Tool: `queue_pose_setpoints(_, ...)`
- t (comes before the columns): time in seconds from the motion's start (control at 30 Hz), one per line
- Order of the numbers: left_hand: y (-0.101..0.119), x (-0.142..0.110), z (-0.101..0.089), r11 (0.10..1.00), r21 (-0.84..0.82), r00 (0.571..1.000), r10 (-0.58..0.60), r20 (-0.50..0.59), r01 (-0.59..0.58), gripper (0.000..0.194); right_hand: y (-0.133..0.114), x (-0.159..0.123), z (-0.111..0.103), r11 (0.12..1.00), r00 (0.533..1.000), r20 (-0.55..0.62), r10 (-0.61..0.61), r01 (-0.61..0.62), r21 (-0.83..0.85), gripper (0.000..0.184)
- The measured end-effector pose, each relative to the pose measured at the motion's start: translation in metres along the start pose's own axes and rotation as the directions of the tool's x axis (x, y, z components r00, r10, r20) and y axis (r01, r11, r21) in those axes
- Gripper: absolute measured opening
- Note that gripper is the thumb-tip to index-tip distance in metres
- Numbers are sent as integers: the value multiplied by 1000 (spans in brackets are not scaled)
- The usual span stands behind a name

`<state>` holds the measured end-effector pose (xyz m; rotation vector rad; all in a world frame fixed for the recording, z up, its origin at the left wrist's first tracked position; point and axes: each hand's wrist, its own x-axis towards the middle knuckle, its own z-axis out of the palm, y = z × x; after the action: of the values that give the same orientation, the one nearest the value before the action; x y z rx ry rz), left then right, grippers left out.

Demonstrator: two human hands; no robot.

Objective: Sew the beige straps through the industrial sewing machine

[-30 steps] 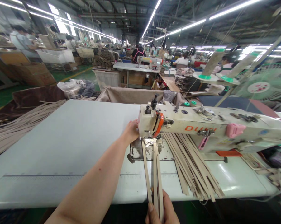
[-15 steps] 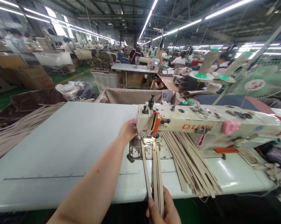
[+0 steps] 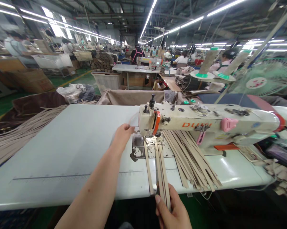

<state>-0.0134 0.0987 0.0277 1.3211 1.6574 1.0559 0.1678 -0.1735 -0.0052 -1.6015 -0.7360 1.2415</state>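
Note:
My right hand [image 3: 173, 208], at the table's front edge, is closed around the lower ends of a few narrow beige fabric strips [image 3: 160, 173]. These strips run up toward the presser foot of a white sewing machine [image 3: 177, 119]. Left of them a single strip [image 3: 148, 168] comes from under the needle area, its lower end lying free of my fingers at the table edge. My left hand [image 3: 122, 136] is just left of the machine head, thumb and fingers pinched together. What lies between those fingertips is too small to make out.
A fanned pile of beige strips [image 3: 191, 159] lies under the machine arm. More long strips [image 3: 21, 130] hang over the table's left side. Thread cones [image 3: 206, 63] and a green fan [image 3: 265, 79] stand at the right. Several people work at machines farther back.
My left hand has drawn back leftward from the machine head. The single left strip has come out of my right fingers, while my right hand keeps the other strips.

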Motion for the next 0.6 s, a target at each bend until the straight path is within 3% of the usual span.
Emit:
queue_pose_setpoints(0.17, -13, -39, -18, 963, -263, 994, -29, 107, 56, 42, -21, 1, -24, 989, 995, 43, -87, 92, -116, 68)
queue_pose_setpoints(0.37, -25, -78, -38, 965, -262, 991, 10, 131, 25, 50, -54, 37, -47, 911, 966, 106, -236, 258, -322, 48)
queue_pose_setpoints(0.47, -32, -93, -44, 979, -205, 990, 42, 134, -13, 44, -80, 64, -51, 785, 940, 156, -302, 338, -519, 48)
queue_pose_setpoints(0.6, -41, -114, -49, 987, -154, 985, 79, 155, -55, 40, -109, 93, -44, 539, 876, 161, -454, 415, -733, 60)
